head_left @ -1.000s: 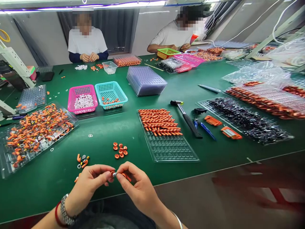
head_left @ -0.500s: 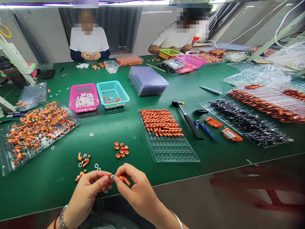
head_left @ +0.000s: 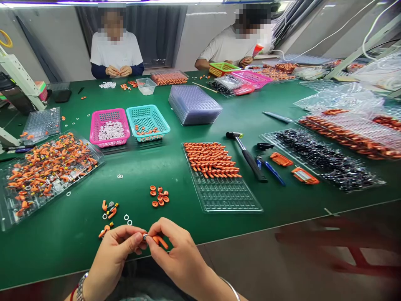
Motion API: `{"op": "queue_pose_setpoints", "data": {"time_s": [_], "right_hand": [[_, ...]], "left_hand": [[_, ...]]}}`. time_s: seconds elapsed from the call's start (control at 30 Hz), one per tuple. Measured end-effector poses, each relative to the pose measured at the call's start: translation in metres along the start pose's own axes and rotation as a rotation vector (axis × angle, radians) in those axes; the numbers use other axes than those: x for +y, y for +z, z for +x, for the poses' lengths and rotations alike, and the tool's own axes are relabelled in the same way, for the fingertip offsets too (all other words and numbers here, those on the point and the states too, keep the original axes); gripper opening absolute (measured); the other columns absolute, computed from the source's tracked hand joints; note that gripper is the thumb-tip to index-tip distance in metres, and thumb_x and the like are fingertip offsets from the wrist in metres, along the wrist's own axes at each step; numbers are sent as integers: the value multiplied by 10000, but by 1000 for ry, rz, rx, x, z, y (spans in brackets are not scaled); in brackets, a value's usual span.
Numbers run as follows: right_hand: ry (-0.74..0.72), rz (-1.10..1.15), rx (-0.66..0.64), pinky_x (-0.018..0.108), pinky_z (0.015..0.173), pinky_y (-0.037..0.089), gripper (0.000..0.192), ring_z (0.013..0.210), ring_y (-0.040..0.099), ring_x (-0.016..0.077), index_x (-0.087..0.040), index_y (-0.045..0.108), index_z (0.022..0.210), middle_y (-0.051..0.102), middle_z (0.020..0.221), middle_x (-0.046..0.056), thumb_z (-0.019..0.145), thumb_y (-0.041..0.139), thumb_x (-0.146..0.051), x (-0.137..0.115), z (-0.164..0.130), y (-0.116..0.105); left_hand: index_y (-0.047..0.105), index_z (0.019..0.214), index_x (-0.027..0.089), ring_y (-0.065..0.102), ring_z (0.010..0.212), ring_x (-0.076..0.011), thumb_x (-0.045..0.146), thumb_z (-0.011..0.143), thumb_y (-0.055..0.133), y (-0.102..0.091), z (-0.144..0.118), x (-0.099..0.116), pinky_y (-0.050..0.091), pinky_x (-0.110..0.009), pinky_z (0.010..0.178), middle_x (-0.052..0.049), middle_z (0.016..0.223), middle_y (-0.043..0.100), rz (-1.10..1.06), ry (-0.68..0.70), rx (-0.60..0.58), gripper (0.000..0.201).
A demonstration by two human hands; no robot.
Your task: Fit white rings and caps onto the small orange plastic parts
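Note:
Near the table's front edge, my left hand is closed in a pinch on a small orange cap, mostly hidden behind the fingertips. A pale ring shows between the two hands. My right hand pinches a hook-shaped orange piece, its curved end sticking out below the fingers. Both hands' fingertips meet around these parts. Just beyond lie several orange caps in a loose cluster. Left of them are orange hooked pieces and white rings.
A tray heaped with orange parts sits left. Pink and turquoise baskets stand ahead, beside stacked clear trays. A part-filled tray, hammer and black parts lie right. Two people sit opposite.
The fingertips of both hands have drawn closer together, and the ring and hooked piece have shifted slightly left and down. Less of the orange cap shows now.

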State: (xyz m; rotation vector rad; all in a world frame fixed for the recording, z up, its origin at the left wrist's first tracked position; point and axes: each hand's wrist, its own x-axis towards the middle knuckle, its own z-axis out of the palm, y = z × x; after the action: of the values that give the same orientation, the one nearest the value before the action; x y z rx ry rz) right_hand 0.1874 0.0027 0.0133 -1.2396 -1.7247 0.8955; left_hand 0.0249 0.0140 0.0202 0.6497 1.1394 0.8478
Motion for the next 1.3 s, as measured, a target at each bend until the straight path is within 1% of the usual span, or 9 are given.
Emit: {"op": "queue_pose_setpoints", "data": {"time_s": [0.17, 0.27, 0.4, 0.5, 0.6, 0.77, 0.9, 1.1, 1.3], "right_hand": [[126, 140, 9, 242, 553, 411, 137, 593, 515, 132, -187, 554, 721, 567, 664, -8, 854, 552, -222, 1, -2, 3], [212, 266, -16, 246, 595, 449, 77, 649, 538, 142, -192, 551, 788, 567, 716, -5, 834, 582, -246, 1, -1, 2], [256, 386, -91, 265, 662, 470, 94, 718, 563, 156, -182, 581, 849, 591, 783, 16, 830, 593, -273, -1, 1, -3], [276, 426, -136, 267, 634, 438, 127, 685, 529, 149, -172, 600, 818, 569, 747, 8, 841, 585, -296, -3, 2, -7], [291, 485, -182, 267, 614, 411, 158, 666, 503, 142, -161, 610, 806, 552, 738, 5, 845, 587, -313, -4, 4, -11], [277, 548, -268, 265, 600, 381, 215, 660, 472, 135, -151, 640, 831, 556, 732, 3, 868, 606, -360, -3, 6, -15], [226, 530, -327, 278, 623, 381, 284, 698, 481, 148, -151, 650, 884, 575, 777, 21, 909, 570, -423, -4, 5, -17], [200, 613, -378, 277, 651, 393, 349, 711, 461, 143, -180, 523, 881, 499, 792, 3, 958, 483, -518, -7, -1, -14], [328, 877, -371, 238, 595, 391, 476, 628, 476, 110, -196, 468, 804, 501, 743, -20, 832, 606, -651, -4, -7, -1]], "left_hand": [[806, 696, 161, 614, 607, -124, 423, 551, 918, 1, -3, -3, 492, -187, 584, -40, 653, 762, 3, 50, 39, 320], [812, 728, 166, 649, 651, -148, 396, 620, 889, -1, -5, -6, 517, -202, 625, -53, 698, 779, 45, 100, 22, 265], [819, 768, 195, 704, 730, -199, 344, 718, 826, -5, -9, -8, 565, -241, 686, -62, 787, 795, 156, 199, -31, 157], [823, 822, 253, 729, 761, -223, 224, 724, 812, -7, -15, -7, 583, -255, 699, -42, 826, 803, 337, 376, 9, 103], [811, 878, 312, 739, 754, -210, 97, 725, 784, -8, -19, -6, 578, -241, 711, -10, 838, 806, 506, 593, 42, 265], [778, 974, 346, 691, 718, -159, 40, 793, 697, -8, -20, -4, 540, -196, 649, 8, 813, 749, 609, 780, -47, 365], [780, 954, 316, 611, 664, -139, 69, 820, 669, -8, -18, -5, 507, -189, 608, 3, 749, 644, 628, 828, -38, 302], [785, 930, 304, 594, 669, -142, 100, 834, 667, -8, -20, -10, 518, -186, 609, -3, 748, 602, 596, 814, -23, 255], [789, 946, 311, 626, 630, -151, 146, 841, 685, -6, -23, -10, 542, -201, 569, -15, 751, 619, 536, 755, -71, 222]]}}
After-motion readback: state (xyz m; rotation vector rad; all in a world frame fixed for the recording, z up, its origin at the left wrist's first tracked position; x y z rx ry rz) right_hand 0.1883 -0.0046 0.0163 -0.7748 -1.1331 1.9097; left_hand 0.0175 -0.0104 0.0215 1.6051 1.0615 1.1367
